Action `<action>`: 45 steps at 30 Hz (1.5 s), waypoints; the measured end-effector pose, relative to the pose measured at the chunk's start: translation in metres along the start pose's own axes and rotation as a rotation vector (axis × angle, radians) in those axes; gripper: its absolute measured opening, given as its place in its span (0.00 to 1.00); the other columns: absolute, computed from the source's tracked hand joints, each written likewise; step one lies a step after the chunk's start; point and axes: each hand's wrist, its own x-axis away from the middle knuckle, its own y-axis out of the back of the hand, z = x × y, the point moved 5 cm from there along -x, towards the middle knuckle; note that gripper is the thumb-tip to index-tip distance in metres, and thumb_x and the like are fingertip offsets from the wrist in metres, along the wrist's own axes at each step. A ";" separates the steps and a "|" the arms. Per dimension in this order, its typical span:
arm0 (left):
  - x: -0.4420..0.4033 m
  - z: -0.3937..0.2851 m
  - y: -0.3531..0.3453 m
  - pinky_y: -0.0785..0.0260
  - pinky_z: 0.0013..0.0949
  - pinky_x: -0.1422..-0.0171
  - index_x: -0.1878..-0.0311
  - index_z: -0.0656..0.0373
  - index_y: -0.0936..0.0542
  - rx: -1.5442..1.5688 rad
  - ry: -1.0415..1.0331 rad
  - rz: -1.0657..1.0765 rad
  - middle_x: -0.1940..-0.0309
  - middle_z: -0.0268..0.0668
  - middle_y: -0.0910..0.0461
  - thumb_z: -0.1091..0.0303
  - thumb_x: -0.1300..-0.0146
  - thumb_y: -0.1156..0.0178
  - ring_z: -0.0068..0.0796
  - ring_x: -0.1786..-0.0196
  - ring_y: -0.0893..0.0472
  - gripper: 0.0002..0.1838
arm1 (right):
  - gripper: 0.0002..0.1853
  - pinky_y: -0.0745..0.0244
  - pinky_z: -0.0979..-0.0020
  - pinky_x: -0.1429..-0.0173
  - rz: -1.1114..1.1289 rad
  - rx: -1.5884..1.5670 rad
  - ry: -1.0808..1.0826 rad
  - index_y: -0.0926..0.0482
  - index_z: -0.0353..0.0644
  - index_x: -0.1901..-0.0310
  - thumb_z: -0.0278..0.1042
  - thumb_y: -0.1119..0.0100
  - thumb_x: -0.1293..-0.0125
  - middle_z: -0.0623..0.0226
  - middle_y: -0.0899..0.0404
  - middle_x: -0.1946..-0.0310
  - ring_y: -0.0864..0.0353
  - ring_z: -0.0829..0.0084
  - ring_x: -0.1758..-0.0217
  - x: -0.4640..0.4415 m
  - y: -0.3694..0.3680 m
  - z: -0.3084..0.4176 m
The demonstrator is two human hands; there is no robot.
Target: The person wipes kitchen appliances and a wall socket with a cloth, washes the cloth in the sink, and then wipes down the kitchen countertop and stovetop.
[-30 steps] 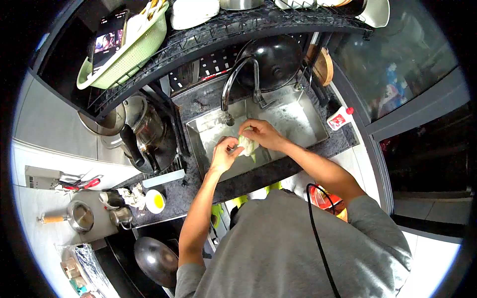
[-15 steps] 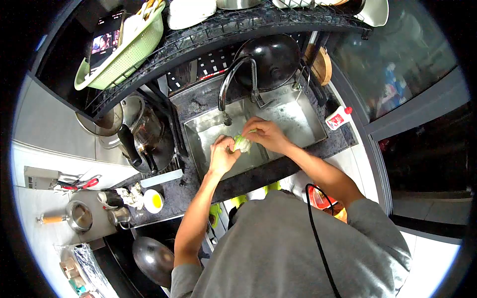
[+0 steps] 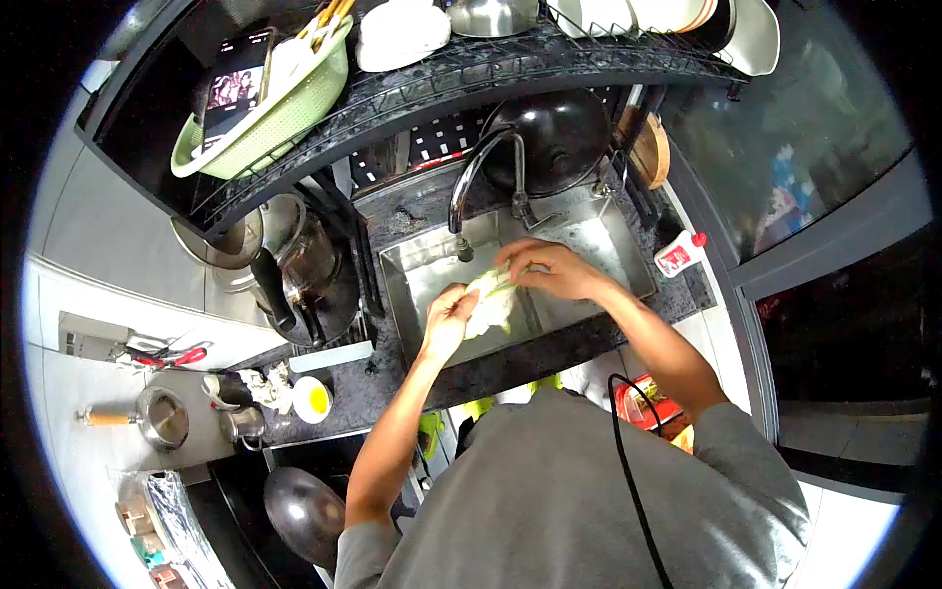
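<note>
Over the double-basin sink [image 3: 420,316], my left hand [image 3: 448,322] is closed on the left side of a white and pale-green leafy vegetable [image 3: 493,302]. I cannot make out its exact kind. My right hand [image 3: 554,270] comes in from the right, with bent fingers closed on the green upper end of the same vegetable. The fingertips partly hide it. Just above both hands is the spout of a curved chrome faucet [image 3: 465,187].
Behind the faucet leans a black wok [image 3: 554,147]. A dish rack [image 3: 471,83] spans the top, holding a green basket [image 3: 260,128] and a phone [image 3: 235,88]. A white bottle with a red cap [image 3: 679,255] stands right. At left are a pot [image 3: 309,265] and a bowl with yellow contents [image 3: 313,400].
The view has shifted, so the surroundings appear slightly lower and to the right. More of the vegetable now shows below my fingers, and its white part hangs lower. Both hands stay on it.
</note>
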 end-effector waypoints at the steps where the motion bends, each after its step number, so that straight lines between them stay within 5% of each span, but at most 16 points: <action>1: 0.000 -0.009 0.004 0.44 0.25 0.73 0.76 0.63 0.29 -0.018 -0.072 -0.081 0.82 0.26 0.38 0.69 0.38 0.44 0.15 0.76 0.38 0.12 | 0.02 0.31 0.71 0.49 0.039 0.108 0.061 0.24 0.39 0.66 0.24 0.43 0.42 0.62 0.27 0.50 0.26 0.70 0.49 0.003 0.002 -0.002; 2: 0.000 -0.007 0.011 0.43 0.21 0.68 0.75 0.64 0.27 -0.040 0.008 -0.066 0.77 0.27 0.32 0.72 0.39 0.46 0.15 0.72 0.35 0.10 | 0.02 0.31 0.71 0.49 0.041 0.109 0.065 0.24 0.39 0.66 0.24 0.43 0.42 0.62 0.27 0.50 0.26 0.70 0.49 0.008 0.003 -0.008; 4: 0.000 -0.024 0.013 0.39 0.20 0.64 0.75 0.66 0.28 -0.088 -0.382 -0.225 0.69 0.33 0.27 0.74 0.41 0.45 0.18 0.67 0.31 0.08 | 0.03 0.30 0.73 0.53 0.160 0.132 -0.107 0.24 0.40 0.65 0.24 0.43 0.41 0.65 0.22 0.58 0.25 0.74 0.54 0.022 -0.008 -0.030; 6: 0.002 -0.014 0.002 0.37 0.22 0.67 0.76 0.65 0.27 -0.017 -0.441 -0.151 0.63 0.35 0.26 0.79 0.46 0.43 0.19 0.71 0.30 0.05 | 0.04 0.29 0.73 0.56 0.250 0.085 -0.296 0.24 0.40 0.66 0.26 0.41 0.43 0.68 0.21 0.65 0.23 0.76 0.60 0.034 -0.023 -0.046; 12: 0.007 -0.007 -0.013 0.37 0.24 0.68 0.73 0.62 0.28 -0.134 -0.311 -0.106 0.71 0.35 0.27 0.77 0.52 0.36 0.20 0.73 0.31 0.09 | 0.07 0.32 0.79 0.62 -0.231 0.212 -0.501 0.24 0.40 0.69 0.25 0.36 0.51 0.74 0.30 0.80 0.27 0.82 0.69 0.040 -0.019 -0.043; 16: 0.016 -0.029 -0.015 0.31 0.31 0.63 0.57 0.58 0.26 -0.341 -0.137 0.065 0.66 0.40 0.25 0.70 0.60 0.27 0.31 0.67 0.25 0.25 | 0.18 0.32 0.77 0.56 -0.411 -0.016 -0.196 0.27 0.39 0.55 0.21 0.40 0.50 0.71 0.29 0.64 0.29 0.80 0.59 0.036 -0.015 -0.027; 17: 0.017 -0.022 -0.017 0.29 0.36 0.57 0.46 0.56 0.28 -0.443 -0.211 0.116 0.61 0.43 0.25 0.64 0.64 0.24 0.37 0.60 0.22 0.37 | 0.18 0.32 0.77 0.56 -0.413 -0.017 -0.200 0.27 0.39 0.55 0.21 0.40 0.50 0.71 0.29 0.64 0.29 0.80 0.59 0.040 -0.015 -0.022; 20: 0.025 -0.030 -0.017 0.29 0.37 0.55 0.42 0.57 0.30 -0.511 -0.259 0.110 0.59 0.46 0.24 0.58 0.61 0.26 0.39 0.58 0.22 0.40 | 0.25 0.34 0.77 0.49 -0.258 -0.169 -0.336 0.31 0.38 0.46 0.17 0.46 0.49 0.69 0.30 0.56 0.31 0.79 0.52 0.032 -0.010 -0.019; 24: 0.014 0.015 -0.009 0.29 0.41 0.62 0.54 0.57 0.21 -0.444 0.314 0.243 0.72 0.43 0.20 0.48 0.49 0.34 0.40 0.68 0.18 0.25 | 0.29 0.36 0.75 0.42 -0.091 -0.196 -0.257 0.32 0.37 0.43 0.13 0.52 0.52 0.69 0.29 0.49 0.31 0.78 0.46 0.031 -0.015 -0.029; 28: 0.029 -0.021 -0.021 0.29 0.41 0.63 0.58 0.58 0.20 -0.543 -0.030 0.330 0.73 0.46 0.20 0.52 0.49 0.35 0.42 0.67 0.18 0.21 | 0.21 0.33 0.77 0.48 -0.195 -0.415 -0.248 0.28 0.38 0.47 0.19 0.48 0.45 0.71 0.27 0.53 0.29 0.82 0.52 0.028 -0.016 -0.021; 32: 0.027 -0.014 -0.006 0.28 0.34 0.60 0.60 0.60 0.21 -0.340 -0.082 -0.104 0.69 0.45 0.19 0.75 0.51 0.37 0.38 0.62 0.17 0.12 | 0.09 0.32 0.81 0.61 -0.250 -0.191 -0.458 0.24 0.38 0.55 0.29 0.46 0.36 0.76 0.24 0.65 0.28 0.85 0.64 0.028 -0.006 -0.047; 36: 0.032 -0.036 0.004 0.30 0.29 0.63 0.61 0.63 0.22 -0.263 -0.313 -0.177 0.72 0.42 0.21 0.73 0.47 0.37 0.26 0.68 0.21 0.09 | 0.06 0.34 0.81 0.62 -0.497 -0.411 -0.265 0.23 0.37 0.62 0.30 0.47 0.35 0.76 0.24 0.71 0.29 0.86 0.68 0.026 0.014 -0.027; 39: 0.027 -0.027 0.007 0.29 0.29 0.60 0.59 0.63 0.22 -0.157 -0.159 -0.049 0.71 0.42 0.20 0.74 0.44 0.39 0.24 0.65 0.20 0.09 | 0.06 0.34 0.81 0.60 -0.535 -0.408 -0.349 0.23 0.37 0.62 0.30 0.47 0.35 0.75 0.24 0.71 0.29 0.86 0.66 0.024 0.017 -0.036; 42: 0.024 -0.046 0.015 0.29 0.29 0.61 0.61 0.65 0.22 -0.226 -0.316 -0.122 0.71 0.43 0.20 0.73 0.43 0.39 0.23 0.66 0.20 0.08 | 0.06 0.35 0.81 0.59 -0.618 -0.509 -0.202 0.24 0.37 0.61 0.30 0.46 0.35 0.75 0.24 0.71 0.30 0.87 0.65 0.022 0.018 -0.024; 43: 0.021 -0.045 0.013 0.29 0.29 0.61 0.60 0.65 0.22 -0.370 -0.228 0.018 0.71 0.43 0.20 0.71 0.43 0.39 0.22 0.66 0.20 0.10 | 0.06 0.36 0.81 0.59 -0.510 -0.200 -0.378 0.24 0.37 0.60 0.29 0.47 0.35 0.77 0.25 0.69 0.32 0.88 0.64 0.023 0.021 -0.024; 45: 0.021 -0.028 0.017 0.30 0.28 0.61 0.59 0.65 0.21 -0.339 -0.115 0.038 0.72 0.43 0.20 0.68 0.41 0.40 0.20 0.67 0.22 0.10 | 0.08 0.36 0.81 0.59 -0.554 -0.305 -0.416 0.24 0.37 0.59 0.31 0.45 0.35 0.78 0.26 0.70 0.33 0.88 0.65 0.030 0.015 -0.049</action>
